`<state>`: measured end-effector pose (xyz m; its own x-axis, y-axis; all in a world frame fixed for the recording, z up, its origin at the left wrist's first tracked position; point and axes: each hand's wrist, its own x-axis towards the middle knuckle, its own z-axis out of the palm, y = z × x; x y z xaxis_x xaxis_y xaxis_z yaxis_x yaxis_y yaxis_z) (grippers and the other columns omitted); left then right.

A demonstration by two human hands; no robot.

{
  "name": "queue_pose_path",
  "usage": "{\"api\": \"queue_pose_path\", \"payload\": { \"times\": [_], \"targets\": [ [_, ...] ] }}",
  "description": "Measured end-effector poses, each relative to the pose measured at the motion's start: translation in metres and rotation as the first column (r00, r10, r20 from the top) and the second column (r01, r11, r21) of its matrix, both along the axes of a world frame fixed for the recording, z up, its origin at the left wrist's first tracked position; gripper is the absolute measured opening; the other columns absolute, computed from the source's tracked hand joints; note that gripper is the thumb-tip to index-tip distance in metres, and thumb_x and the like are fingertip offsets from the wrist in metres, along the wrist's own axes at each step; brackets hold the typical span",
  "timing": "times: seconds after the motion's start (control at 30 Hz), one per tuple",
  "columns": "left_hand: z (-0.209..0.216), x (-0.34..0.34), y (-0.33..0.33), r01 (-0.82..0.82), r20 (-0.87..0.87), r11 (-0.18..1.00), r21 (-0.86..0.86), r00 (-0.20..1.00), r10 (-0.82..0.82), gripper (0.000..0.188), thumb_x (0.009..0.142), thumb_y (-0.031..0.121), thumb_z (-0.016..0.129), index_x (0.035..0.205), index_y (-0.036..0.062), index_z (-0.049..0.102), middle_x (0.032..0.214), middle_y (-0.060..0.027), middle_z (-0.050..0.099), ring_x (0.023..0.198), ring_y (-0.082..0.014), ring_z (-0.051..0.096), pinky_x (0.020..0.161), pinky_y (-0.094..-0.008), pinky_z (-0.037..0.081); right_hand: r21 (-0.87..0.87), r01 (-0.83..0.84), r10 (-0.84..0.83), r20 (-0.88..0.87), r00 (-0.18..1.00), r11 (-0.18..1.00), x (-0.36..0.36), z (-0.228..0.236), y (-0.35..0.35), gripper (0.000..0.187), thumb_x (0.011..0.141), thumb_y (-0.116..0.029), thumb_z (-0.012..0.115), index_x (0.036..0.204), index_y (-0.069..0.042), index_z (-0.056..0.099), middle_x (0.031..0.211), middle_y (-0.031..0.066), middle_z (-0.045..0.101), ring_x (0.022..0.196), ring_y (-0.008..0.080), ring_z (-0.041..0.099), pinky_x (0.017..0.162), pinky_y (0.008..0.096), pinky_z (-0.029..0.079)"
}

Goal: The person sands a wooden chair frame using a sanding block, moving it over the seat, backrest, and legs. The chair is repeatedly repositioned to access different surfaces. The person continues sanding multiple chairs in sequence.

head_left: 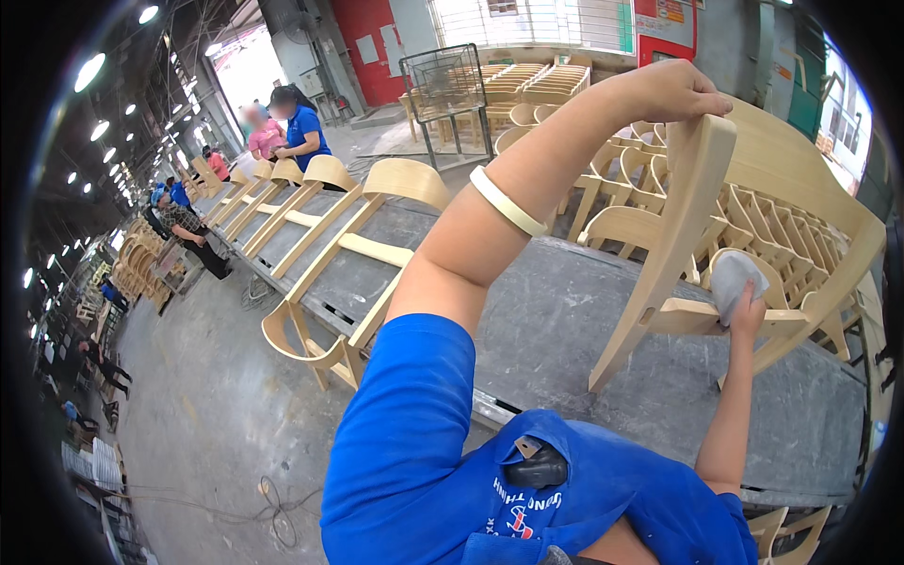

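A pale wooden chair frame [686, 207] stands tilted on the grey worktable [565, 311] at my right. My left hand [680, 92] is closed over the upper end of its near post, with the arm raised and bent. Lower down, my right hand [749, 313] grips a soft grey sheet [737, 282], either sandpaper or cloth. That sheet is against the frame around the cross rail [683, 317] joining its legs. The fingers behind the sheet are partly hidden. The chair's broad curved back [800, 141] arches away to the right.
More chair frames [400, 184] lie along the worktable to the left. Stacked chair parts [541, 83] fill the space beyond, near a metal mesh rack [447, 104]. Two co-workers [299, 132] stand by the table's far side. A loose cable [278, 508] lies on the floor at left.
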<state>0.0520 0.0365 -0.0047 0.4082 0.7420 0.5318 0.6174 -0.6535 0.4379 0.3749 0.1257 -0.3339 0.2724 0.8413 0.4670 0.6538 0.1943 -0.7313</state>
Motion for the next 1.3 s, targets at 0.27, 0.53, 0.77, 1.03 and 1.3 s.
{"api": "queue_pose_path", "payload": {
  "times": [0.27, 0.53, 0.77, 1.03, 1.3],
  "targets": [
    [-0.060, 0.023, -0.024, -0.203, 0.385, 0.944, 0.259, 0.918, 0.092, 0.050, 0.083, 0.040, 0.069, 0.113, 0.0008, 0.062, 0.095, -0.0149, 0.061, 0.080, -0.0205, 0.061, 0.073, -0.0333, 0.052, 0.070, 0.010, -0.006, -0.044, 0.999, 0.997, -0.013, 0.008, -0.016, 0.064, 0.099, -0.046, 0.034, 0.101, 0.009, 0.066, 0.097, 0.0319, 0.065, 0.096, 0.0483, 0.060, 0.085, 0.0509, 0.043],
    [-0.111, 0.049, -0.040, -0.300, 0.607, 0.876, 0.379, 0.795, 0.010, 0.074, 0.075, 0.030, 0.076, 0.134, 0.0000, 0.043, 0.105, -0.0114, 0.050, 0.098, -0.0214, 0.055, 0.079, -0.0347, 0.050, 0.071, 0.009, -0.012, 0.053, 0.999, 0.997, -0.009, 0.014, -0.022, 0.059, 0.099, -0.043, 0.035, 0.104, 0.007, 0.065, 0.099, 0.0321, 0.064, 0.094, 0.0497, 0.060, 0.083, 0.0518, 0.043],
    [-0.129, 0.049, -0.041, -0.162, 0.585, 0.909, 0.383, 0.804, -0.103, 0.079, 0.080, 0.036, 0.071, 0.139, -0.0022, 0.034, 0.105, -0.0210, 0.059, 0.095, -0.0268, 0.061, 0.082, -0.0378, 0.050, 0.072, 0.034, -0.046, 0.179, 0.983, 0.997, 0.008, 0.004, -0.014, 0.051, 0.098, -0.038, 0.044, 0.102, 0.009, 0.065, 0.098, 0.0277, 0.067, 0.092, 0.0432, 0.064, 0.081, 0.0452, 0.047],
    [-0.130, 0.045, -0.061, -0.142, 0.522, 0.942, 0.303, 0.852, -0.040, 0.087, 0.083, 0.043, 0.065, 0.144, -0.0023, 0.023, 0.097, -0.0240, 0.060, 0.088, -0.0343, 0.063, 0.080, -0.0392, 0.050, 0.216, -0.053, 0.067, -0.056, 0.996, 0.975, 0.016, -0.004, -0.004, 0.050, 0.099, -0.037, 0.045, 0.106, 0.008, 0.064, 0.098, 0.0245, 0.068, 0.093, 0.0383, 0.065, 0.082, 0.0411, 0.048],
    [-0.144, 0.046, -0.056, 0.154, 0.814, 0.985, 0.073, 0.561, -0.149, 0.099, 0.075, 0.020, 0.078, 0.148, 0.0016, 0.014, 0.099, -0.0149, 0.061, 0.088, -0.0180, 0.064, 0.080, -0.0326, 0.052, 0.129, -0.067, 0.070, -0.015, 0.997, 0.989, 0.020, -0.003, -0.003, 0.051, 0.100, -0.037, 0.044, 0.107, 0.009, 0.063, 0.099, 0.0244, 0.068, 0.094, 0.0375, 0.065, 0.082, 0.0401, 0.047]
  ]
}}
